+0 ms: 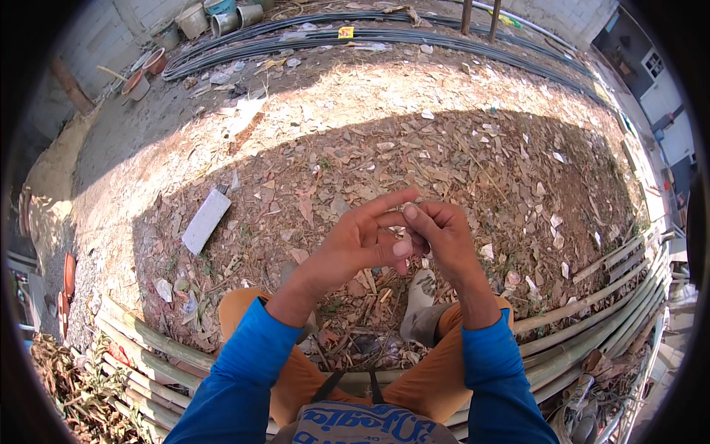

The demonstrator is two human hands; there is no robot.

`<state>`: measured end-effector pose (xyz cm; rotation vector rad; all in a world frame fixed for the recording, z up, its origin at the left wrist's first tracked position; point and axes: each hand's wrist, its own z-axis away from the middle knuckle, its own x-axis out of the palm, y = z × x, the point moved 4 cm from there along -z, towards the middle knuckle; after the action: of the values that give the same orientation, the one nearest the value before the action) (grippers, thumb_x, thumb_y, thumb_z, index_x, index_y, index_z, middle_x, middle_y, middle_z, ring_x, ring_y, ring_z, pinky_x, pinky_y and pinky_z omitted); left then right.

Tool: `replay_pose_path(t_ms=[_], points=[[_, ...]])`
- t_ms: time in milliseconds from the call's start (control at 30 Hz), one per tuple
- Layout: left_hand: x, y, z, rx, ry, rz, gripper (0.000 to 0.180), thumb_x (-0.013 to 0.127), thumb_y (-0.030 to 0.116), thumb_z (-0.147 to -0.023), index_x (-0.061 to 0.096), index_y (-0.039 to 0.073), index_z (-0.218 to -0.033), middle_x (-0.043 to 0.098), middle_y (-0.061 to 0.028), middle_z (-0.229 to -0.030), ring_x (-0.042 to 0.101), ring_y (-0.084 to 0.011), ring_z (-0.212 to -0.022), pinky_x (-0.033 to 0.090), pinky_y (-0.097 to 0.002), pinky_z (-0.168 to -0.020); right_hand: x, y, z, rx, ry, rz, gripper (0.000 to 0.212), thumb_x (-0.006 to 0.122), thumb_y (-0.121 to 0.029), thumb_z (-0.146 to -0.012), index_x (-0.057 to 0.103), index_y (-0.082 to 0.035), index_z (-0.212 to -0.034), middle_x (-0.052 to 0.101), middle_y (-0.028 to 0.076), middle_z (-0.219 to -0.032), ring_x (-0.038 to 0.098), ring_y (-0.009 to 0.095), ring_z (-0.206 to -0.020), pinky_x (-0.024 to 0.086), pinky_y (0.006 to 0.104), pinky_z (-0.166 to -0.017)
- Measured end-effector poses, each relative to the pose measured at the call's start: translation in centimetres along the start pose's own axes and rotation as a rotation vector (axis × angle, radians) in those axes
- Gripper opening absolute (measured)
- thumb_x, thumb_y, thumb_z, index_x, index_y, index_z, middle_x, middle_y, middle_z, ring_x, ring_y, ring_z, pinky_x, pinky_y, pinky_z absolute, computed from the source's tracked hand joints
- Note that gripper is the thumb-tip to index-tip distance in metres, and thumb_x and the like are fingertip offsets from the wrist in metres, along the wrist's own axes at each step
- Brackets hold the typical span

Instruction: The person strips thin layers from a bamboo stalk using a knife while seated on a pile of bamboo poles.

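Note:
My left hand and my right hand meet in front of me, above the littered ground between my knees. On the left hand the index finger and thumb are stretched out and apart, with the other fingers partly curled. My right hand is closed, its thumb pressed to its bent fingers right at the left hand's fingertips. Whatever lies in that pinch, if anything, is hidden or too small to name. Beneath the hands lie dry leaves and pale scraps.
I sit over a stack of bamboo poles that runs to both sides. A pale rectangular block lies on the ground at left. Long dark rods stretch across the back, near buckets by the wall. A boot stands below my hands.

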<state>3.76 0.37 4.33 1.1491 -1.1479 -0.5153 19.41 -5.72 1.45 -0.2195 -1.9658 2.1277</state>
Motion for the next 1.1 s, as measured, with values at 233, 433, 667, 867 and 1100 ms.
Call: replay_pose_path(t_ms=[233, 433, 667, 867, 1100], points=[[0.1, 0.0, -0.2, -0.002, -0.003, 0.007, 0.082, 0.076, 0.034, -0.094, 0.036, 0.002, -0.157, 0.062, -0.0186, -0.137, 0.072, -0.0193, -0.085, 0.058, -0.0321, -0.079, -0.2, -0.4, 0.1, -0.046, 0.011, 0.022, 0.036, 0.072, -0.032, -0.098, 0.069, -0.002, -0.079, 0.059, -0.002, -0.062, 0.051, 0.005, -0.052, 0.037, 0.0232, -0.046], [-0.1, -0.4, -0.2, 0.008, 0.03, -0.047, 0.082, 0.077, 0.033, -0.093, 0.035, 0.003, -0.158, 0.061, -0.0166, -0.136, 0.069, -0.0226, -0.105, 0.057, -0.0338, -0.086, 0.0, 0.4, 0.0, 0.065, 0.042, 0.05, 0.031, 0.074, -0.029, -0.097, 0.069, -0.002, -0.085, 0.061, -0.002, -0.066, 0.054, 0.004, -0.058, 0.04, 0.0229, -0.05], [-0.3, 0.0, -0.2, 0.124, 0.132, -0.029, 0.099, 0.081, 0.036, -0.088, 0.022, 0.009, -0.163, 0.047, -0.0198, -0.15, 0.059, -0.0271, -0.125, 0.058, -0.0397, -0.094, 0.4, 0.8, -0.1, -0.005, -0.006, 0.126, 0.024, 0.074, -0.024, -0.097, 0.069, -0.001, -0.097, 0.067, 0.001, -0.078, 0.059, 0.005, -0.07, 0.047, 0.0226, -0.061], [0.1, 0.5, 0.1, 0.141, 0.07, -0.13, 0.106, 0.084, 0.037, -0.084, 0.02, 0.011, -0.164, 0.038, -0.0197, -0.157, 0.057, -0.0265, -0.126, 0.058, -0.0369, -0.092, 0.5, 0.6, -0.2, -0.03, -0.055, 0.252, 0.03, 0.068, -0.03, -0.1, 0.07, -0.001, -0.092, 0.064, 0.001, -0.073, 0.056, 0.007, -0.067, 0.042, 0.0266, -0.058], [0.7, -0.4, 0.1, 0.295, 0.042, -0.565, 0.106, 0.09, 0.034, -0.079, 0.028, 0.012, -0.162, 0.045, -0.0154, -0.148, 0.058, -0.0222, -0.115, 0.056, -0.032, -0.084, 0.9, 0.7, 0.3, 0.096, -0.082, 0.233, 0.047, 0.057, -0.039, -0.105, 0.07, 0.002, -0.085, 0.053, -0.001, -0.06, 0.048, 0.008, -0.055, 0.036, 0.0292, -0.05]])
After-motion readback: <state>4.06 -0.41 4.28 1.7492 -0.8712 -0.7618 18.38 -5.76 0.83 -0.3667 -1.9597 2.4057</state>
